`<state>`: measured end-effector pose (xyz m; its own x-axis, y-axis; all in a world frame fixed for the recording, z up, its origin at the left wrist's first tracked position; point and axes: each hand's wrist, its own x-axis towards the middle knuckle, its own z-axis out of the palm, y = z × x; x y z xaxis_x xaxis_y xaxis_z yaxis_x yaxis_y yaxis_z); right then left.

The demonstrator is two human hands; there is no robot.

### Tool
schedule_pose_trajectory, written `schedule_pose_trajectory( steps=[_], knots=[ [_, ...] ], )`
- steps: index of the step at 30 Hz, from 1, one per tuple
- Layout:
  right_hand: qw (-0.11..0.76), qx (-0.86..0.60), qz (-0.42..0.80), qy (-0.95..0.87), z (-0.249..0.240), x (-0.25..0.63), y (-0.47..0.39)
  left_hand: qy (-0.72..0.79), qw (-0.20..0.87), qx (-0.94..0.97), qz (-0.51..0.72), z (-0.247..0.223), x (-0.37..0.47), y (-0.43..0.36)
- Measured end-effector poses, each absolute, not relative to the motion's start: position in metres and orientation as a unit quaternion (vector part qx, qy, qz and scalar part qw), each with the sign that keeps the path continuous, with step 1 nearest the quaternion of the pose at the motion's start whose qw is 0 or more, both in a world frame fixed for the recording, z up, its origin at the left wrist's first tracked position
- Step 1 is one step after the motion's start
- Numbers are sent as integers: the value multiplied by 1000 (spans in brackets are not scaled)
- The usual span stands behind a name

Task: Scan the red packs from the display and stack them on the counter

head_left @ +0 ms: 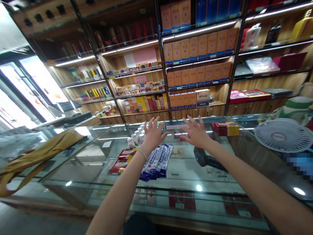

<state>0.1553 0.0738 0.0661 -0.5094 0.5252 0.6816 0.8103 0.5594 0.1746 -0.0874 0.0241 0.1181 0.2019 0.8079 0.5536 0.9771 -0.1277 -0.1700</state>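
Note:
Both my arms reach out over a glass display counter [188, 173]. My left hand [154, 134] has its fingers spread and holds nothing; beside it stand several small white-topped containers [137, 137]. Below that hand lies a fan of blue-and-white packets [158, 161], with red-and-yellow packs [121, 163] to their left, partly behind my forearm. My right hand [197, 135] is also spread with nothing in it. Under my right wrist is a black handheld device with a small blue light [201, 157], looking like a barcode scanner. A stack of red-and-yellow packs [225, 128] sits right of that hand.
A white round fan [281, 135] and a green-and-white bag [297, 106] occupy the counter's right side. A mustard-coloured cloth bag [44, 153] lies at left. Behind the counter, shelves hold orange boxes [193, 49] and small packs [144, 104].

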Motion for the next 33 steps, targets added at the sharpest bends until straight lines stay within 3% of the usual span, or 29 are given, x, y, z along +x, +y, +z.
schedule_pose_trajectory(
  steps=[33],
  knots=[
    [233,-318,-107,-913,41,-39,31,-704,232,-666,-83,101,-300,-72]
  ],
)
